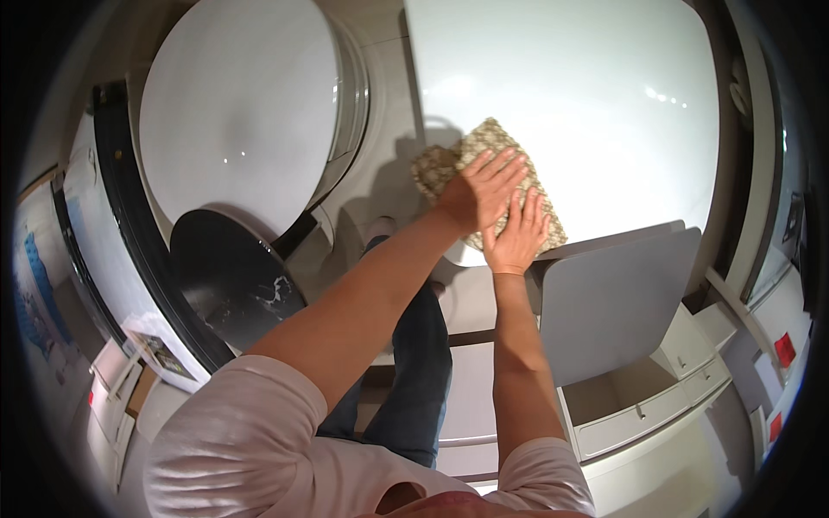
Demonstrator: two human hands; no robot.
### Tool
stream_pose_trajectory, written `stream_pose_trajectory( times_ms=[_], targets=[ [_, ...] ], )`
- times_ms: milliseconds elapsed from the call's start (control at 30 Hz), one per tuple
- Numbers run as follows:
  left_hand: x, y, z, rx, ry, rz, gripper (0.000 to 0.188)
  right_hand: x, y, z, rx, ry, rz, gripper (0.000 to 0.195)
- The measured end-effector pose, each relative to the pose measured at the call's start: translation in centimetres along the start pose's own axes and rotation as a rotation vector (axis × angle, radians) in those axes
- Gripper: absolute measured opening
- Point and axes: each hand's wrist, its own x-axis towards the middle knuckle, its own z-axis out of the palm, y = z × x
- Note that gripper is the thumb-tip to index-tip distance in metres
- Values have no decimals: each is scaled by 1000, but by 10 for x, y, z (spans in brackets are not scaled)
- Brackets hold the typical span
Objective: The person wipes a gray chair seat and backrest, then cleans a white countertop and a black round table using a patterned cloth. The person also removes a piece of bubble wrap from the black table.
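Observation:
My left hand [487,188] lies flat on a beige-and-brown patterned cloth [490,134], fingers stretched toward the upper right. Just below it, my right hand [518,234] also rests palm-down on the cloth, its fingers slightly spread. The two hands are close together and seem to touch. Beneath the cloth is a glossy white tabletop [583,142], at its near-left corner. A bunched part of the cloth reaches the table's left edge. The undersides of both hands are hidden, and neither hand visibly pinches the cloth.
At upper left stands a round white tabletop [239,110], with a round black tabletop [227,278] partly under it. A grey panel with rounded corners [615,311] adjoins the white table's near edge. Below that is a white cabinet with small drawers [635,417]. My legs [418,369] stand between these pieces.

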Motion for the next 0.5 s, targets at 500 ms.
stream_pose_trajectory(
  times_ms=[500],
  targets=[
    [-37,5,-36,95,-237,-214,68,14,-16,-35,127,-231,-224,91]
  ],
)
